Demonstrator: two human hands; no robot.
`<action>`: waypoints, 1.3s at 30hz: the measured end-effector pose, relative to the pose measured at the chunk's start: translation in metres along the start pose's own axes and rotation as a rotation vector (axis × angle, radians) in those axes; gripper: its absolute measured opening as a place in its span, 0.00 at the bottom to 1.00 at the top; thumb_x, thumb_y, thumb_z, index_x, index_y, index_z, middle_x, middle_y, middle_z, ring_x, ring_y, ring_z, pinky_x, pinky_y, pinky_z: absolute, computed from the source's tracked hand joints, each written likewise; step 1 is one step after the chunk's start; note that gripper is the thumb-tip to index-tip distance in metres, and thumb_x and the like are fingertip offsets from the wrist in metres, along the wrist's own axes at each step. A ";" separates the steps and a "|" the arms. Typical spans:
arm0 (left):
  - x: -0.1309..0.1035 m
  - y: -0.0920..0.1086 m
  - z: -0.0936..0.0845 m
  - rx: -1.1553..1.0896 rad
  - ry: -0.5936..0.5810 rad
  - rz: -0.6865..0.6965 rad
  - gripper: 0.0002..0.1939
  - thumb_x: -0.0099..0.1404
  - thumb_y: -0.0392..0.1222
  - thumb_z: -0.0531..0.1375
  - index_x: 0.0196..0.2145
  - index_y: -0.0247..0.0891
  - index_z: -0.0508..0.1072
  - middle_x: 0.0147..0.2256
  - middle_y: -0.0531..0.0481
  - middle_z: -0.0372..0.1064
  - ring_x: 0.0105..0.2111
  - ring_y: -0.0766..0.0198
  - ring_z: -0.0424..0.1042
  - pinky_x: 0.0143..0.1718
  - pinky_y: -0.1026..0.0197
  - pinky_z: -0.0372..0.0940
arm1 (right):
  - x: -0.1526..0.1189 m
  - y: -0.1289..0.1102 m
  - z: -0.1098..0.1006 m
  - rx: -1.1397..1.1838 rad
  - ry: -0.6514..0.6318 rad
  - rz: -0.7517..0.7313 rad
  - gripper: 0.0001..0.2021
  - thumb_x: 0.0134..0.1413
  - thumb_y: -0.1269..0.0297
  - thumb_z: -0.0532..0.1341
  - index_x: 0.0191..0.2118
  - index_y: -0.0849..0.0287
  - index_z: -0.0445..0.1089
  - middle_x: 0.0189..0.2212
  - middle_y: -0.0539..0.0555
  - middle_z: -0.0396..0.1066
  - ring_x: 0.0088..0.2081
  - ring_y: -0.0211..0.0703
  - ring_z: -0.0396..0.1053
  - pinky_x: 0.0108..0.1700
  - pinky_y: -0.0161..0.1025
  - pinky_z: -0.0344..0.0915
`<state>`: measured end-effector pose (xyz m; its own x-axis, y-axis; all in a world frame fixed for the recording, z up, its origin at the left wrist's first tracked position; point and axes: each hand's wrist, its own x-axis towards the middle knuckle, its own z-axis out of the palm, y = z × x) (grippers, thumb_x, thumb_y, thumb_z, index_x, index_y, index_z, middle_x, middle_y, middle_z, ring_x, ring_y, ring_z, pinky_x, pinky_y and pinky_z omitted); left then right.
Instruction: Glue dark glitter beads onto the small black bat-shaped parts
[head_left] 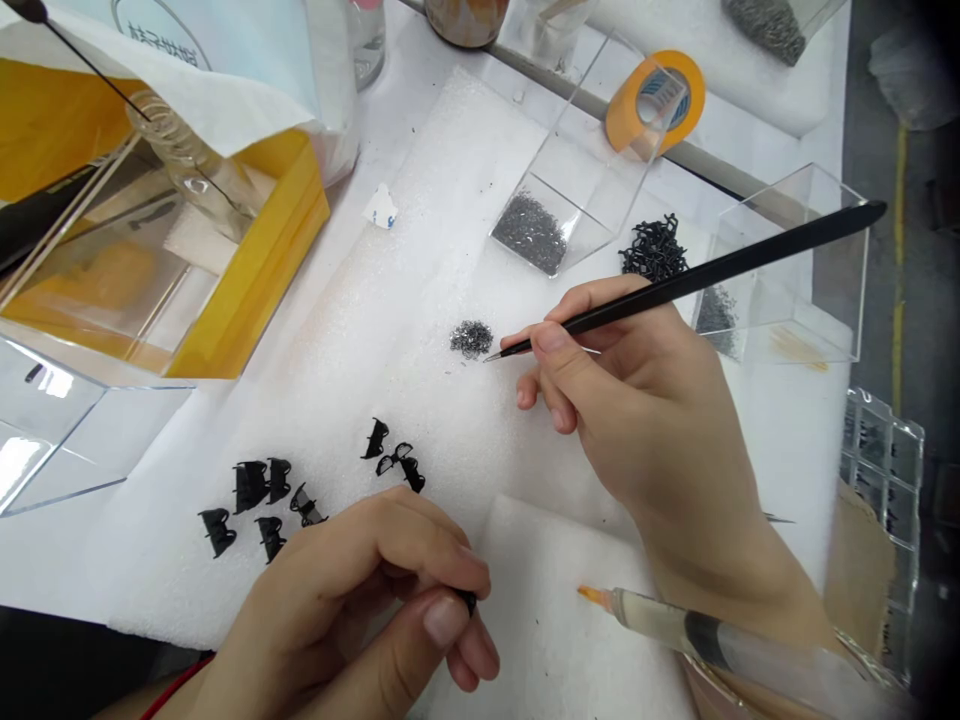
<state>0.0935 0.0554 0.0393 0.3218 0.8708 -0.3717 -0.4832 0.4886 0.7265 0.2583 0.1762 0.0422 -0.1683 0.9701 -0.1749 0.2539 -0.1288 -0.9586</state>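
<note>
My left hand [375,610], low in the view, pinches a small black part [468,601] between thumb and fingertips; most of it is hidden by the fingers. In my right hand [637,400] are black tweezers [675,285], held like a pen. Their fine tip points left, beside a small pile of tiny dark metal pieces [471,338] on the white foam sheet [420,270]. Several black clip-like parts [250,485] lie on the foam left of my left hand, and a few more [376,438] lie just above it.
Clear boxes [592,170] of tiny pieces, a heap of black parts [654,248] and orange tape [656,103] are behind my right hand. A yellow-edged box [247,260] stands at left. A liquid-filled tube [675,620] with an orange tip crosses the lower right.
</note>
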 end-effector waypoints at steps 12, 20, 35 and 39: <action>0.002 -0.001 -0.001 0.019 0.022 0.104 0.14 0.68 0.30 0.54 0.43 0.47 0.72 0.37 0.52 0.67 0.31 0.67 0.76 0.33 0.67 0.75 | 0.002 0.000 0.000 0.014 -0.006 0.015 0.04 0.60 0.67 0.61 0.35 0.56 0.64 0.30 0.46 0.70 0.20 0.28 0.63 0.28 0.34 0.70; 0.002 0.001 -0.001 0.107 0.166 0.190 0.15 0.68 0.31 0.56 0.46 0.50 0.73 0.34 0.52 0.72 0.30 0.68 0.76 0.34 0.69 0.73 | -0.016 -0.011 -0.001 0.231 -0.268 -0.051 0.03 0.59 0.69 0.62 0.37 0.55 0.66 0.29 0.45 0.70 0.15 0.26 0.56 0.28 0.36 0.73; -0.001 0.000 0.004 0.178 0.284 0.232 0.18 0.66 0.29 0.59 0.47 0.50 0.73 0.35 0.55 0.71 0.33 0.71 0.75 0.38 0.71 0.73 | -0.029 -0.017 0.004 0.130 -0.362 -0.111 0.06 0.57 0.71 0.62 0.36 0.51 0.69 0.29 0.46 0.76 0.14 0.29 0.59 0.10 0.30 0.50; 0.002 0.001 0.005 0.202 0.293 0.251 0.17 0.65 0.27 0.58 0.46 0.49 0.73 0.35 0.56 0.71 0.32 0.73 0.75 0.38 0.73 0.72 | -0.029 -0.018 0.004 0.110 -0.356 -0.136 0.07 0.57 0.71 0.62 0.36 0.50 0.69 0.29 0.45 0.76 0.13 0.30 0.57 0.10 0.31 0.50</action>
<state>0.0979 0.0571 0.0421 -0.0443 0.9540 -0.2964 -0.3388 0.2647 0.9028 0.2550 0.1497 0.0638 -0.5176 0.8505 -0.0931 0.1061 -0.0442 -0.9934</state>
